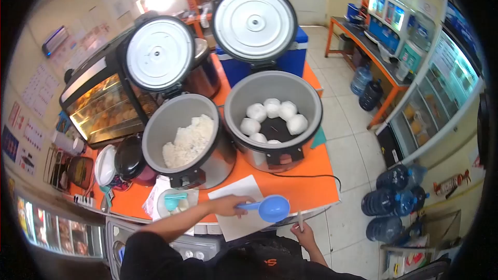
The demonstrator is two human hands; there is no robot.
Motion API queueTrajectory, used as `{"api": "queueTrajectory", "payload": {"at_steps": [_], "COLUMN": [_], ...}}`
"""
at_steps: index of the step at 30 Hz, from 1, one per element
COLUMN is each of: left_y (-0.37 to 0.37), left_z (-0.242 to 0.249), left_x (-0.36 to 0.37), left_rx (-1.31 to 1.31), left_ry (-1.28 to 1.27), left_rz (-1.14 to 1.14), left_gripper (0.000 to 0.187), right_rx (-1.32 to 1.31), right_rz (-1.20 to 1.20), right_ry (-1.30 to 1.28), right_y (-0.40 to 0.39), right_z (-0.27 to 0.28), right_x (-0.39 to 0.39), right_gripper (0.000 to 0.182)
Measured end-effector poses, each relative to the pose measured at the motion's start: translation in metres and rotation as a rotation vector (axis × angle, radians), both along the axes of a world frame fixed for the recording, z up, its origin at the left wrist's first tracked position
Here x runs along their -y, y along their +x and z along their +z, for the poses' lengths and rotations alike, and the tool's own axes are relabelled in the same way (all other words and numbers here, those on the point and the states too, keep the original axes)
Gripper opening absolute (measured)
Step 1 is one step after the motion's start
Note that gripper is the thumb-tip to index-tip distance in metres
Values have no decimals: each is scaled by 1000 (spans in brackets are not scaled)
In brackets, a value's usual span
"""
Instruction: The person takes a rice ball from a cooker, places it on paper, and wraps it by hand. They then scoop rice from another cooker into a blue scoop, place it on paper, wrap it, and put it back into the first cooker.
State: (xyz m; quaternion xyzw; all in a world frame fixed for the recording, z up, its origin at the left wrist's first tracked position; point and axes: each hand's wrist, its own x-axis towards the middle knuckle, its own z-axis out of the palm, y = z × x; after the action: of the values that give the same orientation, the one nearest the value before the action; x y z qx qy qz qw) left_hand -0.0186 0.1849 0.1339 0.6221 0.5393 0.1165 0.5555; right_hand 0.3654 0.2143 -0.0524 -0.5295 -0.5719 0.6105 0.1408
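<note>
My left hand [228, 206] is closed around the handle of a blue scoop [274, 208], its round bowl facing up. Under the scoop lies a white sheet of paper [233, 228] at the table's front edge. Lower right, my right hand [305, 235] pinches a pale, narrow, flat-looking utensil [300, 221], whose exact kind I cannot make out. Beyond the hands stand two open rice cookers. The left rice cooker [228, 162] contains loose white rice [189, 142]. Inside the right rice cooker [259, 158], several white wrapped-looking balls [272, 107] form a ring.
A small dish [182, 208] with a turquoise item is left of the paper. Further left are a dark-lidded pot [135, 158] and a lit food warmer [98, 109]. A black cord [311, 176] trails off the orange table. Several water bottles [384, 228] stand on the right-hand floor.
</note>
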Motion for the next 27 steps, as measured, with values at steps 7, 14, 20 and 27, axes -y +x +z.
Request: {"api": "queueTrajectory", "payload": {"at_steps": [7, 14, 20, 27], "left_y": [-45, -186, -312, -359], "left_z": [66, 146, 85, -29], "left_x": [98, 84, -18, -90], "left_rx": [351, -96, -738, -1027], "left_ry": [-37, 487, 366, 163], "left_rz": [875, 1035, 828, 742], "left_gripper": [37, 24, 24, 26], "right_rx": [8, -177, -232, -230], "right_rz": [480, 530, 440, 371], "right_ry": [321, 154, 430, 587], "right_y": [-117, -204, -295, -361], "right_z": [31, 112, 149, 143], "right_x": [-35, -77, -90, -90], "right_gripper": [42, 29, 46, 84]}}
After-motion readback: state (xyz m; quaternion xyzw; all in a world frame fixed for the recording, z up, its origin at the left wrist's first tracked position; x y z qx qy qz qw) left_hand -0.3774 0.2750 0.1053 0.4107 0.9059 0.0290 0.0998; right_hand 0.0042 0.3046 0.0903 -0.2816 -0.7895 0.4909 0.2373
